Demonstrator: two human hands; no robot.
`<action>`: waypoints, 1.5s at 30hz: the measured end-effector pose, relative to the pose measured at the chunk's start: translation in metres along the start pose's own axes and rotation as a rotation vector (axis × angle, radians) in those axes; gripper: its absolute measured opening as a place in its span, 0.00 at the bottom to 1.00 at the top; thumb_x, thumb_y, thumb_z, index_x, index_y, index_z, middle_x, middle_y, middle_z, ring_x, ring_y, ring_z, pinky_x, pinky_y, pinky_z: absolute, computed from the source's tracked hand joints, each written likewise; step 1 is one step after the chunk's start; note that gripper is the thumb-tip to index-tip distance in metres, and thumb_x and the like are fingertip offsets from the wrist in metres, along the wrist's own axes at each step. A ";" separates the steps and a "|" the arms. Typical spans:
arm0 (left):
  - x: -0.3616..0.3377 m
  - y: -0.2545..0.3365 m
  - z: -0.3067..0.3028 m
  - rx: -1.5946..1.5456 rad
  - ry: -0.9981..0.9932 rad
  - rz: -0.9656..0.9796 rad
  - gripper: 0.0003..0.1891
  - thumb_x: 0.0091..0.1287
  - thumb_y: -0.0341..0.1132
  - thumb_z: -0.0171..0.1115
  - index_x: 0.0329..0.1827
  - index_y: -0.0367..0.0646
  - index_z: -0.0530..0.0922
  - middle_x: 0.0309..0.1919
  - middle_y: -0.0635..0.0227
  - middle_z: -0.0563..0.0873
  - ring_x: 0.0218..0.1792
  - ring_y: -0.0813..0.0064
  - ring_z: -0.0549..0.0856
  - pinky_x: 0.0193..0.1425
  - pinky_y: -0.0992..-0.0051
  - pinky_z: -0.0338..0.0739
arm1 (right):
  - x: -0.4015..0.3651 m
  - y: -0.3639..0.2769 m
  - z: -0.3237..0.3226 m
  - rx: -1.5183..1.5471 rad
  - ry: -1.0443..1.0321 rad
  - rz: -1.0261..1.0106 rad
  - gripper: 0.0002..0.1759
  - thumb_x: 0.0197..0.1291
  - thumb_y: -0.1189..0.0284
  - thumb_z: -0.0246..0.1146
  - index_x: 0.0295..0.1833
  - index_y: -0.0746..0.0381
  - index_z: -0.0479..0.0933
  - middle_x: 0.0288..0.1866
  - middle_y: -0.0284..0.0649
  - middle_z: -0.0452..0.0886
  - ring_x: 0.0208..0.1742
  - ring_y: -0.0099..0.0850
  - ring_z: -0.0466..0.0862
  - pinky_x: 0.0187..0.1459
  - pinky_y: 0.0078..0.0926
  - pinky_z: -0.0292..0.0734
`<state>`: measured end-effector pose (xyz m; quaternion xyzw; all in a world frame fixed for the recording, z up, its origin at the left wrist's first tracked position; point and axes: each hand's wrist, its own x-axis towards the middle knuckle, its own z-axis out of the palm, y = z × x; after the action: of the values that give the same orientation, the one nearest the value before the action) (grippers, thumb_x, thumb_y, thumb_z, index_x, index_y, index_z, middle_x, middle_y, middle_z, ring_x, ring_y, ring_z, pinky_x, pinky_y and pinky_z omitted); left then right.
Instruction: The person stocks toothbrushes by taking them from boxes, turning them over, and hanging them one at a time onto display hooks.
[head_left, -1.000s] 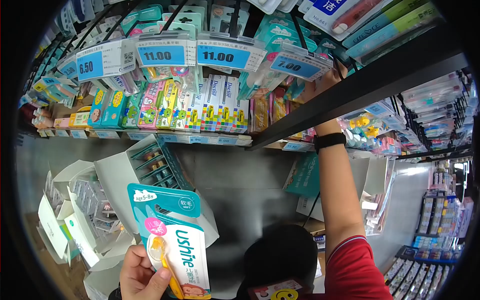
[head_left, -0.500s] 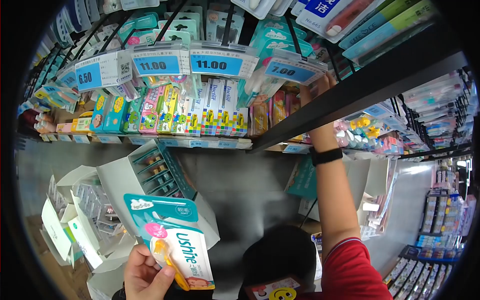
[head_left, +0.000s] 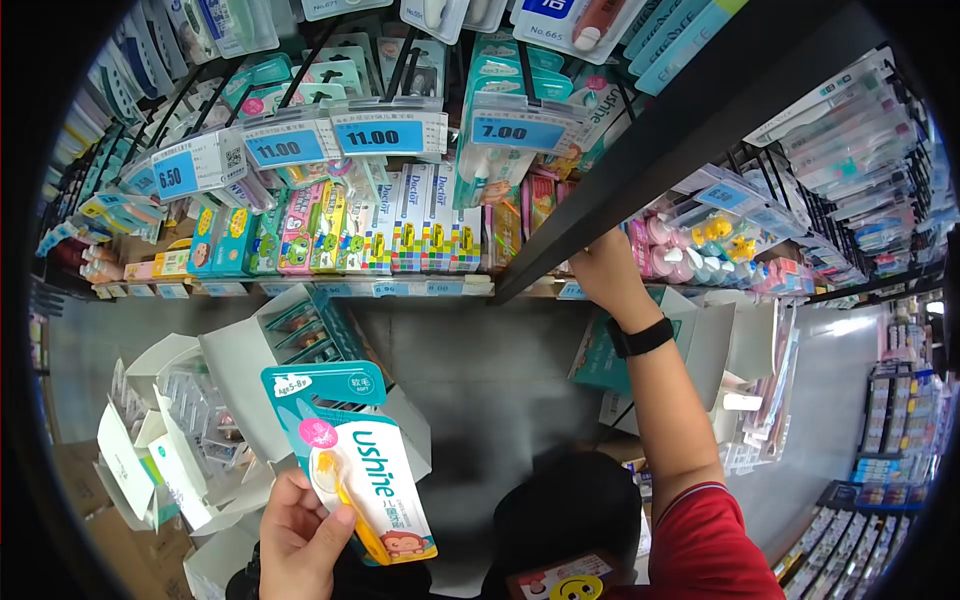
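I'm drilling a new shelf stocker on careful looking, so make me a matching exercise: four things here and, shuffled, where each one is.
Things
1. ushine toothbrush pack
2. black wristband
3. white Doctor boxes
4. yellow smiley face

Places
A. standing on the shelf
B. at the picture's bottom edge
C. between the thumb and fingers of the left hand
D. around the wrist of the right hand

Right pairs: 1-C, 2-D, 3-A, 4-B

Moderately bright; fisheye edges curve into black, glare whitens the right-hand floor (head_left: 838,345), central floor shadowed.
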<state>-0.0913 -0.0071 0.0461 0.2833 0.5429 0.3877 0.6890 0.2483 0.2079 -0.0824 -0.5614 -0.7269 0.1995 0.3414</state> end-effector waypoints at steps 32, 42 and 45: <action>0.036 -0.010 -0.032 -0.301 -0.359 -0.067 0.18 0.67 0.25 0.55 0.60 0.34 0.67 0.53 0.59 0.80 0.54 0.71 0.80 0.61 0.70 0.72 | -0.032 -0.090 -0.099 -0.304 -0.451 0.197 0.15 0.61 0.69 0.63 0.50 0.66 0.80 0.41 0.46 0.85 0.42 0.33 0.84 0.45 0.30 0.77; -0.006 -0.011 -0.054 -0.167 0.125 0.036 0.22 0.64 0.22 0.55 0.62 0.34 0.67 0.52 0.61 0.81 0.52 0.72 0.81 0.61 0.72 0.73 | 0.072 0.061 0.053 -0.089 -0.096 -0.137 0.15 0.58 0.76 0.58 0.51 0.66 0.77 0.46 0.54 0.81 0.50 0.48 0.81 0.52 0.40 0.75; -0.016 -0.003 -0.042 -0.155 0.236 0.034 0.23 0.62 0.24 0.56 0.61 0.33 0.67 0.49 0.62 0.81 0.50 0.72 0.82 0.59 0.72 0.74 | 0.096 0.117 0.086 -0.374 -0.179 -0.050 0.17 0.58 0.73 0.57 0.52 0.67 0.76 0.46 0.57 0.80 0.52 0.57 0.78 0.55 0.46 0.73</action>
<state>-0.1330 -0.0241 0.0415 0.1907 0.5836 0.4707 0.6336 0.2533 0.3417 -0.1940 -0.5766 -0.7926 0.1018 0.1701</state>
